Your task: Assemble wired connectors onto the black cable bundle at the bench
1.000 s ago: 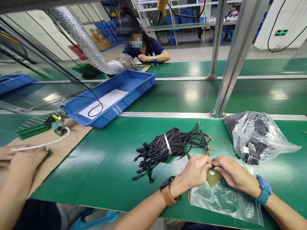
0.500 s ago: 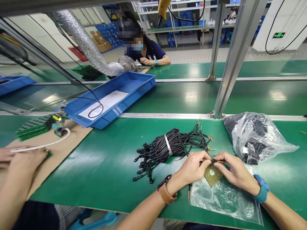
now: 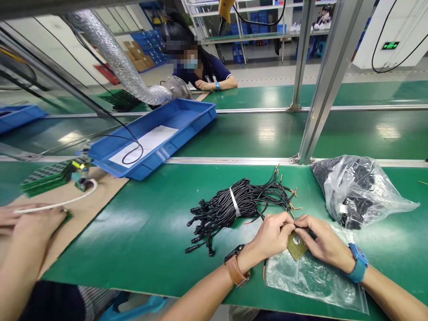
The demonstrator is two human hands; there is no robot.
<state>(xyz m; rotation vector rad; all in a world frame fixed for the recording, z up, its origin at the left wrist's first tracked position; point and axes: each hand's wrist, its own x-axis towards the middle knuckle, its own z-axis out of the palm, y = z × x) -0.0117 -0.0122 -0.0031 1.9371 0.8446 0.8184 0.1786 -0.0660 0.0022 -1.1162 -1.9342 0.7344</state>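
Both hands meet over a small yellow-green circuit board, pinched between them just above a flat clear plastic bag on the green bench. The left hand is closed on the board's left edge, thumb and fingers curled tight; the right hand grips the opposite edge the same way, fingertips nearly touching the left's. Something thin – prob. a wire end – seems to sit at the board's top edge between the fingertips, but it's too small to be sure. An orange-tipped lead hangs below the left wrist, by the brown-strap watch.

Just beyond the left hand lies a bundle of black cables, tied w/ a white band, connector ends fanned toward the left, stripped coloured ends toward the right. Beyond the right hand sits a bulging clear bag of black parts.

As for progress – judging from the layout, it looks early: the bundle is still banded, no finished boards are visible near either hand, and only this one board is in work. Whether a cable is already attached to it can't be told.

Well off to the left, a co-worker's hands rest on brown card next to a stack of green boards; a blue tray sits farther out. Another person sits across the line.
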